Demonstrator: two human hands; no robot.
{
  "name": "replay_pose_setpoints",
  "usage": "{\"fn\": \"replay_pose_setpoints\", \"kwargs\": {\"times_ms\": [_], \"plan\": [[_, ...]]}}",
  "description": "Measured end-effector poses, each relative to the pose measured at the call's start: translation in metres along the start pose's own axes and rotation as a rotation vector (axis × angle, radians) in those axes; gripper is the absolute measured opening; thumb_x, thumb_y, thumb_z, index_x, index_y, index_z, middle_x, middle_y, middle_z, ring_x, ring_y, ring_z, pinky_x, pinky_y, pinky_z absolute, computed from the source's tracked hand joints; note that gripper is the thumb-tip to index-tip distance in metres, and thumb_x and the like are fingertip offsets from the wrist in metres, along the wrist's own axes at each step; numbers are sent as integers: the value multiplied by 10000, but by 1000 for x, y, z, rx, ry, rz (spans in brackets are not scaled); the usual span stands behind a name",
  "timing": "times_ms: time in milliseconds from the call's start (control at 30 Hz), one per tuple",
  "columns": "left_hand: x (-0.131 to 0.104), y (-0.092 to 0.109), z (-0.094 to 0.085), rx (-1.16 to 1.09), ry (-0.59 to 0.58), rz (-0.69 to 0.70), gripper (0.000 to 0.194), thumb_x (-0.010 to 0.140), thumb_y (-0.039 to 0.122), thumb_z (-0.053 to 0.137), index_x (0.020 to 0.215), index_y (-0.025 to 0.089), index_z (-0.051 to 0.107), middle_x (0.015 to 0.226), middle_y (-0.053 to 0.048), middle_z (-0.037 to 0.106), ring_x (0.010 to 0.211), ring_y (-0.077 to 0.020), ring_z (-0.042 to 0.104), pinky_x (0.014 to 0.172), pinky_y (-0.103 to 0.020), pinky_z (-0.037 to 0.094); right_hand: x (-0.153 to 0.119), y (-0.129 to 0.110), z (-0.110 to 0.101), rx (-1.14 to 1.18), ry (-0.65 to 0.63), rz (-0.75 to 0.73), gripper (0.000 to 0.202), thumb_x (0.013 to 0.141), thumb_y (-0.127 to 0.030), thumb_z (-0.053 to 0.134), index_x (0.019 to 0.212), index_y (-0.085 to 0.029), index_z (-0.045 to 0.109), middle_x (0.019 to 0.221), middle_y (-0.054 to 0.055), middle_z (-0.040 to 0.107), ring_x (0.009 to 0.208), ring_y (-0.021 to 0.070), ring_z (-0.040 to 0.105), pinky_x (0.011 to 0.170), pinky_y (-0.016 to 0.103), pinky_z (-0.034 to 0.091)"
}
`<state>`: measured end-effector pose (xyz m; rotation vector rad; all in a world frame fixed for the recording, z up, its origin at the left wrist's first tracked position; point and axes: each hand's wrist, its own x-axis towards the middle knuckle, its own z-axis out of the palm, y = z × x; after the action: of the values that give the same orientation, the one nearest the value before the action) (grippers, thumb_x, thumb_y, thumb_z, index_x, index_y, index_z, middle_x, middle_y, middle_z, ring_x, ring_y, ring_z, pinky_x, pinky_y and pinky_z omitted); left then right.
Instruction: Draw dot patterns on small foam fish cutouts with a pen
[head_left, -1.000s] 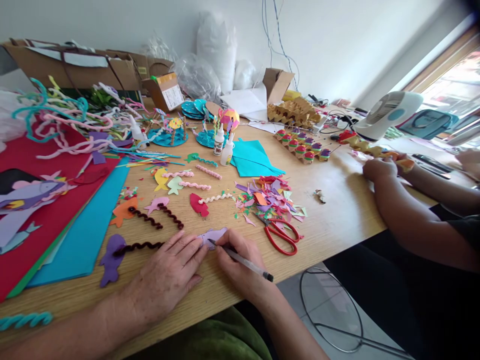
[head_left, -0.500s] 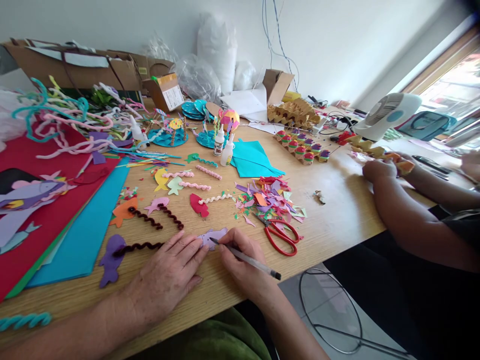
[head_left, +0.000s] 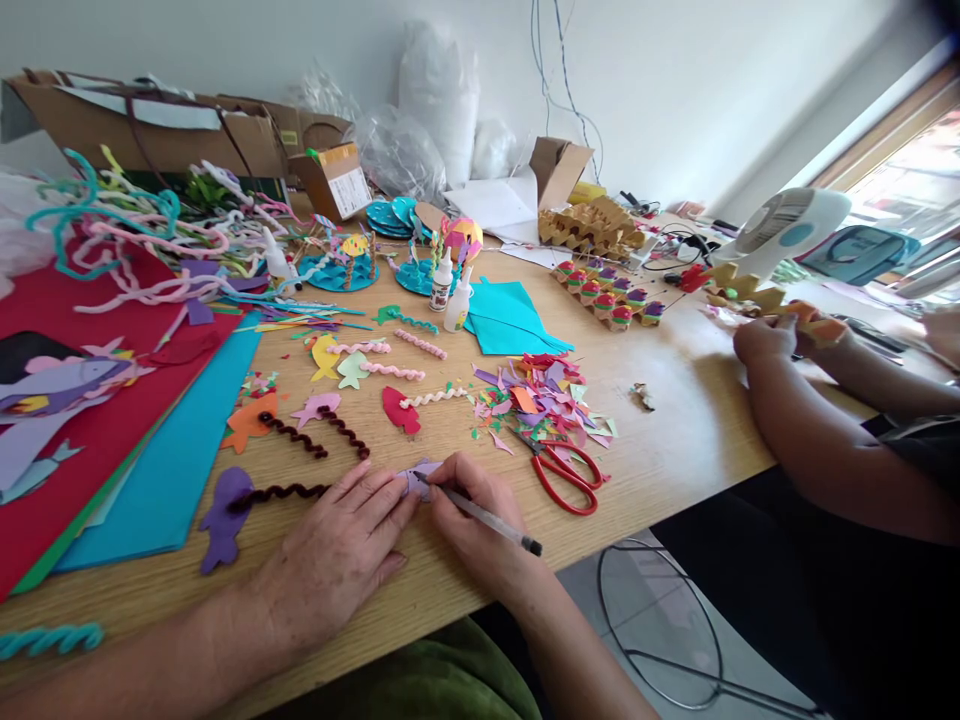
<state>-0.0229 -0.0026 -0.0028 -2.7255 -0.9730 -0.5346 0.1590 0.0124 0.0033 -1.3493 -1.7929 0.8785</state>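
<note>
A small lilac paper fish [head_left: 417, 484] lies flat on the wooden table, partly covered by my hands. My left hand [head_left: 337, 555] rests palm down, fingers stretched, its fingertips on the fish's left end. Pinched in my right hand [head_left: 480, 525] is a pen [head_left: 491, 520] with a clear barrel and black end cap, its tip touching the fish. Left of my left hand lies a purple fish [head_left: 225, 520] with a dark brown twisted pipe cleaner [head_left: 289, 493] on it. Red-handled scissors [head_left: 566, 478] lie to the right of my right hand.
Paper scraps [head_left: 544, 395] are heaped beyond the scissors. More cut fish, such as a red fish [head_left: 400, 410], lie ahead. Glue bottles [head_left: 456, 300] stand further back. Coloured sheets [head_left: 150, 500] cover the left side. At right, another person's hands [head_left: 765, 342] hold an egg-carton piece.
My right hand and the pen have shifted slightly left, covering more of the lilac fish's right end. My left hand stays in place.
</note>
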Motion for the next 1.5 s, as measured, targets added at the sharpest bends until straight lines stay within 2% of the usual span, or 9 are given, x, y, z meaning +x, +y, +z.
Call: {"fn": "replay_pose_setpoints", "kwargs": {"times_ms": [233, 367, 533, 667, 933, 1500], "plan": [[1, 0, -1, -17, 17, 10, 298, 907, 211, 447, 1156, 101, 568, 1115, -92, 634, 1069, -230, 544, 1006, -400, 353, -2, -2, -11, 141, 96, 97, 50, 698, -195, 474, 676, -204, 518, 553, -38, 522, 477, 102, 453, 453, 199, 341], [3, 0, -3, 15, 21, 14, 295, 918, 187, 400, 1139, 97, 575, 1100, -90, 640, 1062, -233, 547, 989, -399, 362, -7, -3, -12, 71, 75, 26, 72, 703, -160, 459, 674, -200, 512, 559, -42, 526, 469, 91, 446, 449, 187, 333], [2, -1, -4, 1, -36, 18, 306, 916, 193, 406, 1171, 121, 559, 1118, -83, 631, 1083, -230, 537, 1000, -406, 358, -12, -4, -11, -14, 66, -36, 90, 711, -138, 461, 675, -202, 514, 572, -42, 542, 482, 92, 467, 478, 186, 353], [2, -2, -3, -9, -58, 11, 309, 925, 212, 393, 1176, 141, 557, 1116, -81, 628, 1075, -228, 535, 1000, -416, 362, -12, -4, -14, -39, 44, -31, 95, 693, -133, 456, 673, -199, 521, 554, -43, 534, 462, 91, 445, 464, 191, 332], [6, 1, -5, 37, 30, 27, 323, 955, 204, 325, 1103, 102, 592, 1063, -85, 648, 1032, -234, 552, 968, -410, 363, -13, -1, -13, -26, 23, -25, 105, 700, -124, 454, 681, -202, 522, 559, -49, 530, 463, 88, 445, 463, 186, 326], [6, 3, -5, 2, 21, -4, 296, 937, 191, 367, 1099, 94, 595, 1067, -88, 642, 1044, -234, 543, 990, -407, 332, -13, 0, -13, -47, 22, -21, 99, 695, -118, 460, 691, -199, 516, 555, -54, 521, 472, 89, 444, 489, 188, 330]]}}
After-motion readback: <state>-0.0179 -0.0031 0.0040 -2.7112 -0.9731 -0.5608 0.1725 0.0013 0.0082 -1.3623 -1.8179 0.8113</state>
